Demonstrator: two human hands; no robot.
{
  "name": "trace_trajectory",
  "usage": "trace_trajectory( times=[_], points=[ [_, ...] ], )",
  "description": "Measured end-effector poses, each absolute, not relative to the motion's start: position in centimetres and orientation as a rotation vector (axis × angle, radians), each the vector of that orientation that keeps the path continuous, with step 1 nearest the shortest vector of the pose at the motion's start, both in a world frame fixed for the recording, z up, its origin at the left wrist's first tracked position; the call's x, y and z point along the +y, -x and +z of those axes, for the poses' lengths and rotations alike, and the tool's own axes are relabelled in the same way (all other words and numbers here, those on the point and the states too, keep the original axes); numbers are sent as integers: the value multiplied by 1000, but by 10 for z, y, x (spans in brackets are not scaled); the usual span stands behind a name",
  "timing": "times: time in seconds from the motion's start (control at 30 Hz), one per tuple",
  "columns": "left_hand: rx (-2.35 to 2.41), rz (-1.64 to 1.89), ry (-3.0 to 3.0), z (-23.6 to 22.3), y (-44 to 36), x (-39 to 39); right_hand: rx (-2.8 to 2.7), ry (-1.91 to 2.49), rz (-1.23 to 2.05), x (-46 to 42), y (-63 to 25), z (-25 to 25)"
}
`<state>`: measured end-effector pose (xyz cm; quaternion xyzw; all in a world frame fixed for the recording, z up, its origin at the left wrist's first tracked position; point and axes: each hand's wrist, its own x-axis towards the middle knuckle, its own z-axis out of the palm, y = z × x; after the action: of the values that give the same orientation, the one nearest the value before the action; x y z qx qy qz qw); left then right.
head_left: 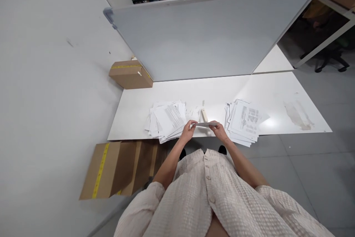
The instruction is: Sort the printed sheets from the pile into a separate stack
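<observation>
Both my hands hold a thin sheaf of paper (205, 124) edge-on, level, just above the near edge of the white table (210, 94). My left hand (189, 129) pinches its left end and my right hand (217, 129) pinches its right end. A messy pile of printed papers (166, 119) lies on the table left of my hands. Another stack of printed papers (245, 120) lies to the right. A small beige block-shaped object (204, 114) sits on the table just beyond the held paper.
A large whiteboard (210, 33) stands upright across the back of the table. One cardboard box (131, 74) rests at the far left corner, and flat cardboard boxes (119, 166) lie on the floor by the wall at left. An office chair (330, 59) stands at far right.
</observation>
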<state>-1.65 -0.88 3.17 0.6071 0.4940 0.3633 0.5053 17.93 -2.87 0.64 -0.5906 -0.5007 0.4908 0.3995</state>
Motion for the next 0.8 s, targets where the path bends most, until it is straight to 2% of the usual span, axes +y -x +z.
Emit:
trace_trajectory(
  times=[0.37,0.53,0.67,0.8],
  points=[
    [1198,939,-1147,48,18,5,-1014,1326,1504,-30,-180,28],
    [1277,781,-1375,55,26,2,-846,1295,1486,-29,-182,28],
    [1404,682,-1855,63,31,-2,-1043,1489,1181,-29,-209,42],
    [1373,474,-2234,64,26,-4,-1498,1677,914,-32,-238,53]
  ],
)
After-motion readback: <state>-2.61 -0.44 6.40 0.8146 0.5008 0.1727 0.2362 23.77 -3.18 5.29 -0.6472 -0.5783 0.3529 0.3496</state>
